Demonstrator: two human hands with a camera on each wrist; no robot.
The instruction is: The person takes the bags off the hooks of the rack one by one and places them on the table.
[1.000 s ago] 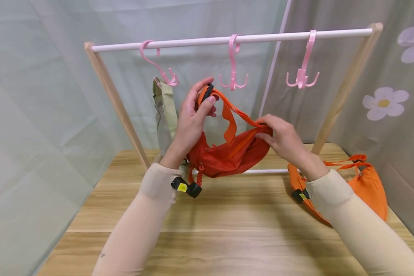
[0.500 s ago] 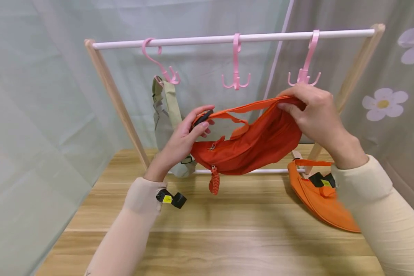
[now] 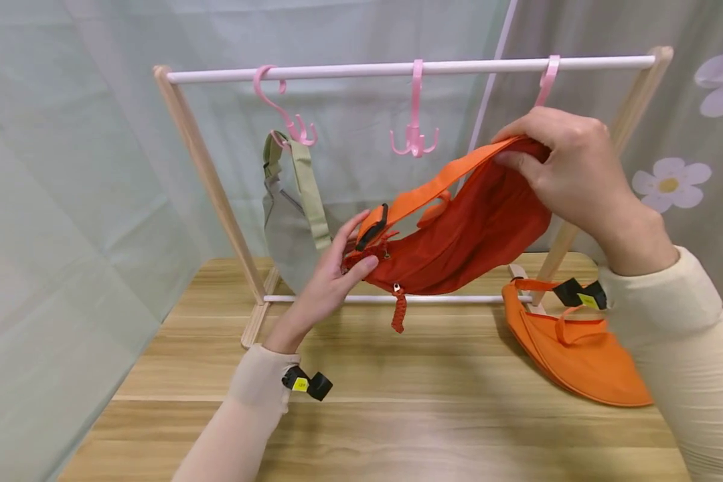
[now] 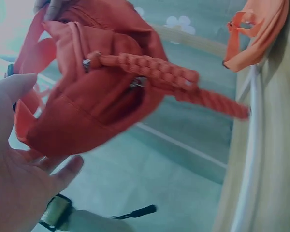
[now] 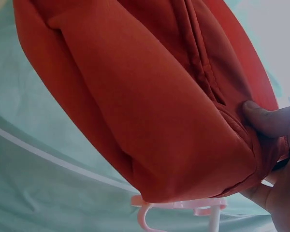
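A red-orange sling bag (image 3: 458,234) is held in the air before the rack, tilted with its right end higher. My right hand (image 3: 572,161) pinches that upper end where the orange strap meets it; in the right wrist view the thumb (image 5: 268,118) presses on the fabric. At the lower end my left hand (image 3: 328,274) holds the bag between thumb and fingers, next to a black buckle (image 3: 373,227). A braided red zipper pull (image 3: 399,313) dangles below, and the left wrist view shows the cord (image 4: 157,70) up close.
A white rail (image 3: 361,69) on wooden legs carries pink hooks, including a middle hook (image 3: 414,134). A grey-green bag (image 3: 295,234) hangs from the left hook (image 3: 295,127). An orange bag (image 3: 584,355) lies on the wooden table (image 3: 397,415) at right.
My right hand has moved right and up, raising its end of the bag over the right hook. The left hand has dropped lower, and the bag is stretched out more.
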